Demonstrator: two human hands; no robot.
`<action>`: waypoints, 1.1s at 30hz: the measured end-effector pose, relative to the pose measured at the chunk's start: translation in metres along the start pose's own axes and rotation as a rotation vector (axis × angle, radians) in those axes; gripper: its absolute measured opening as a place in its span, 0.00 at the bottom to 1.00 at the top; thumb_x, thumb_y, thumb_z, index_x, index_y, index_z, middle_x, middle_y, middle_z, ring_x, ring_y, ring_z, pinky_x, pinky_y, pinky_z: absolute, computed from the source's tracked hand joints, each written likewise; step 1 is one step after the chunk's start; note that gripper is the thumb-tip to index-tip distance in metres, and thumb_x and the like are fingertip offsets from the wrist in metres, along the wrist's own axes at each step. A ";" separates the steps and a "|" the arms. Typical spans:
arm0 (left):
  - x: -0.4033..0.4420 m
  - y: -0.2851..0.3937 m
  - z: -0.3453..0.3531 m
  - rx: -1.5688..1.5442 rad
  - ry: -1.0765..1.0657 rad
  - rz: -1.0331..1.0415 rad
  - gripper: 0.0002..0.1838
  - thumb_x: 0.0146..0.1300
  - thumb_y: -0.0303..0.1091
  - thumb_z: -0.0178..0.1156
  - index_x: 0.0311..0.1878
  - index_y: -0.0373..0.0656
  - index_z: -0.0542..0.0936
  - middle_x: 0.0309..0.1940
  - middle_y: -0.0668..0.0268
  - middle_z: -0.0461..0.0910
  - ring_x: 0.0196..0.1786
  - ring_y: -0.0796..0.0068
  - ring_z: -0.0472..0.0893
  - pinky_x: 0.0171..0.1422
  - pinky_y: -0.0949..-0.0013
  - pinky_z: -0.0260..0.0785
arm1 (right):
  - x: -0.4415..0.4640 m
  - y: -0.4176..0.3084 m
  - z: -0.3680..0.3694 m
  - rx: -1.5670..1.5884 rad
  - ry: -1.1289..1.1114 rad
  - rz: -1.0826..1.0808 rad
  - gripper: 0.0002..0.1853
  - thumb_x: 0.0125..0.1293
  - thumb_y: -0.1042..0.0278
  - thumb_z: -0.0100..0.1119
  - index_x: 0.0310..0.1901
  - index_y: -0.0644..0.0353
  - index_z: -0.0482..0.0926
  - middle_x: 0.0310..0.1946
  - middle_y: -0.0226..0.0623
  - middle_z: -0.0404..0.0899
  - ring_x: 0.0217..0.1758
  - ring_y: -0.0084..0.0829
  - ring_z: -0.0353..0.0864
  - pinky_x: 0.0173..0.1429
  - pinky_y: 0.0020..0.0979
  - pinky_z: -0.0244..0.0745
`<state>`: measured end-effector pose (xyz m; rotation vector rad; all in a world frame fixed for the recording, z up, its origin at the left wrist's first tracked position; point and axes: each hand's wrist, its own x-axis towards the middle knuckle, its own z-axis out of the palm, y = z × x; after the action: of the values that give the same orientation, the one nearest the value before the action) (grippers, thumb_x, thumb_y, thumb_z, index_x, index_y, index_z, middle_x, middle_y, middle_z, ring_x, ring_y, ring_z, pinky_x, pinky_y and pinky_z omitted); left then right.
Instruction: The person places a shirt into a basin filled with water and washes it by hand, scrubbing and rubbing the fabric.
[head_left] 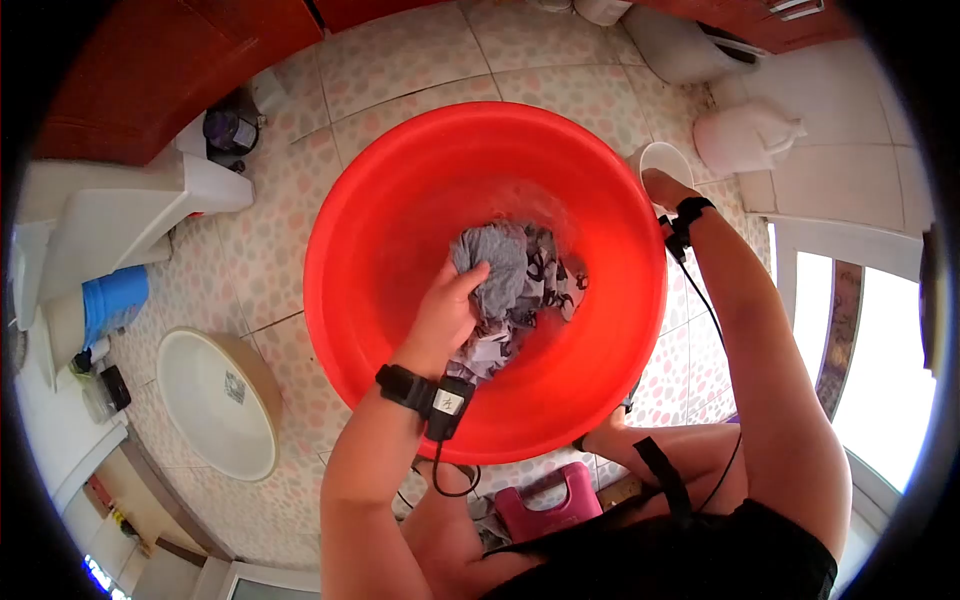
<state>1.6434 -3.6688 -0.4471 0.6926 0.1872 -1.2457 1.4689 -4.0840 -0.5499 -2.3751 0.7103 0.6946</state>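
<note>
One gray cloth (pixel 497 258), bunched in firmly curled left grip (pixel 448 310); red basin (pixel 365 240) beneath; right grip (pixel 668 190) at white cup (pixel 665 157), finger closure cannot be told. Good handling needs folds gathered, wrist device (pixel 447 408) dry.

- the fingers of the left hand (pixel 448 310) are mostly hidden by the grey cloth (pixel 497 262); the thumb is left uncovered.
- the fingertips of the right hand (pixel 668 190) are hidden at the white cup (pixel 670 158) (whether its rim is gripped cannot be told).
- the lower folds of the patterned cloth (pixel 545 275) are blurred by water (pixel 520 197).
- the print on the label (pixel 234 387) is too small to be read.
- the pink stool (pixel 540 522) is partly covered by black clothing (pixel 690 555).
- the red cabinet (pixel 190 70) is cut off above.
</note>
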 end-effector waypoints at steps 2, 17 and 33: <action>0.001 0.000 0.000 -0.055 0.001 -0.020 0.19 0.61 0.26 0.49 0.56 0.37 0.66 0.52 0.60 0.71 0.54 0.66 0.72 0.60 0.62 0.62 | -0.004 0.010 -0.004 -0.002 0.022 -0.079 0.12 0.56 0.67 0.52 0.35 0.68 0.78 0.27 0.38 0.78 0.30 0.30 0.73 0.36 0.31 0.69; -0.001 0.001 0.014 -0.204 -0.080 -0.089 0.22 0.61 0.25 0.47 0.60 0.41 0.62 0.55 0.61 0.67 0.57 0.64 0.68 0.62 0.60 0.59 | -0.138 -0.241 -0.046 1.170 -0.220 -0.357 0.11 0.58 0.78 0.46 0.41 0.73 0.74 0.41 0.43 0.77 0.46 0.31 0.77 0.53 0.28 0.71; -0.007 0.001 -0.007 -0.171 0.036 0.070 0.13 0.62 0.30 0.48 0.50 0.39 0.69 0.45 0.60 0.74 0.50 0.65 0.73 0.56 0.64 0.64 | -0.158 -0.332 0.074 -0.123 0.542 -0.522 0.20 0.62 0.65 0.45 0.53 0.68 0.67 0.52 0.55 0.67 0.56 0.47 0.67 0.60 0.40 0.61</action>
<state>1.6438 -3.6588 -0.4487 0.5694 0.2936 -1.1364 1.5352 -3.7527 -0.3872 -2.7215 0.2200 -0.1376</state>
